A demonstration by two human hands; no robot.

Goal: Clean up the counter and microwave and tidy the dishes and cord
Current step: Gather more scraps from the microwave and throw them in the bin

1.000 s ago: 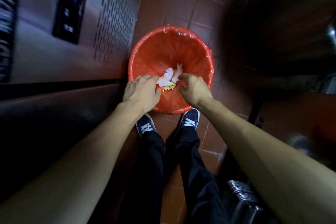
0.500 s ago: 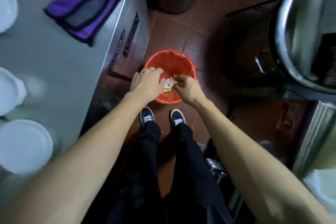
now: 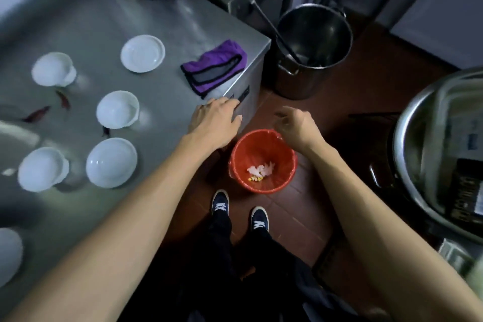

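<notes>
the purple cloth looks soft and limp, light enough to pinch anywhere along its black-trimmed edge, and lies crumpled near the worktop corner, just beyond the left hand, which rests flat and empty on the edge. the right hand hovers loosely curled, holding nothing, above the red bin. white bowls, probably breakable, sit spread across the worktop.
</notes>
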